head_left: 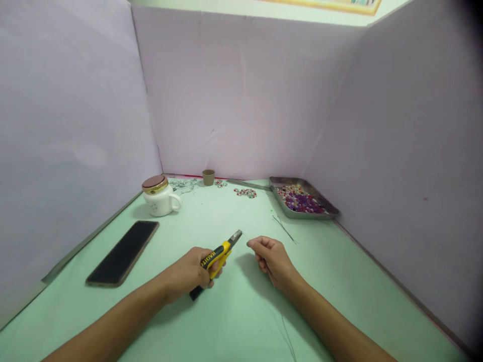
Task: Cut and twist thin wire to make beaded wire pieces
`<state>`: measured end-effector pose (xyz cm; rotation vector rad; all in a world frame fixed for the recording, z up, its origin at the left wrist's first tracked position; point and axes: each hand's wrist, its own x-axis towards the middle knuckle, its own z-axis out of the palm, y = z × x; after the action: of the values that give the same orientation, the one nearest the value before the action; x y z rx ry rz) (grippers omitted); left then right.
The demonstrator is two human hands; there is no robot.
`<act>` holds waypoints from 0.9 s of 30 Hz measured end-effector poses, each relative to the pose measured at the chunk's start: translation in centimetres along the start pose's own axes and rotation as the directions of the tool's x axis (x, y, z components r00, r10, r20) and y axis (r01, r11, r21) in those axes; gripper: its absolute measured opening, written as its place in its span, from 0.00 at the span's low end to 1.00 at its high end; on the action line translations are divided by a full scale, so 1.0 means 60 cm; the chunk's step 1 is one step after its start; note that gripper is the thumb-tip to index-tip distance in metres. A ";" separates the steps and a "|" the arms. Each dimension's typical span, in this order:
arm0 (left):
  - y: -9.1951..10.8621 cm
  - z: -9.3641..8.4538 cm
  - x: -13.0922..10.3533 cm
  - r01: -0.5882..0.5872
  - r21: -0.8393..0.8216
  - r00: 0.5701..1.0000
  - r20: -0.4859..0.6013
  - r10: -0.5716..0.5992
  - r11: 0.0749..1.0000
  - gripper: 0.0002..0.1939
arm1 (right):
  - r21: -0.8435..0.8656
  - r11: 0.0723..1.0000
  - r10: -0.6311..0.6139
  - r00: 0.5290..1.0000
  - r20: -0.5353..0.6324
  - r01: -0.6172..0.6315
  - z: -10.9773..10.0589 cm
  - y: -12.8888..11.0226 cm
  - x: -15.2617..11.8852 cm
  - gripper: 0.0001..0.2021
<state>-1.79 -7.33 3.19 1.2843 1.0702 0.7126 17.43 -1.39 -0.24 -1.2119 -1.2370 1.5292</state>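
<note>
Forearms [128, 317] reached over the tabletop [234, 327] from its near edge, the left hand [190, 274] clamped around pliers [217, 259], the right hand [277, 261], apart from it, pinching a wire [284, 324] trailing toward that edge, a bead tray [307, 216] by the far right corner.

We see yellow and black pliers [216, 257] with yellow lettering and a grey metal tip, beside a thin grey wire [270, 277]. Our tabletop [226, 332] is plain mint green, the walls [241, 100] pale lilac-grey. We note a black phone [124, 254] edged in brown, a white mug [160, 202] with a dark line drawing, gold band and reddish-brown lid, and purple, red and orange beads [302, 201] in a grey tray [310, 216].
</note>
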 end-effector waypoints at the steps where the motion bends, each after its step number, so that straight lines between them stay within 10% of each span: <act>1: 0.001 0.000 0.000 0.000 0.011 1.000 -0.009 0.000 1.000 0.10 | -0.011 1.000 0.004 1.000 0.002 -0.004 0.000 0.001 0.000 0.10; 27: 0.007 -0.047 0.002 0.091 0.209 0.950 -0.311 -0.022 0.974 0.14 | -0.044 0.997 0.071 0.980 0.185 -0.064 -0.007 -0.011 -0.003 0.11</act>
<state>-4.28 -6.04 3.73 1.3522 1.4688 0.7834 17.91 -1.35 0.44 -1.1663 -1.3637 1.7078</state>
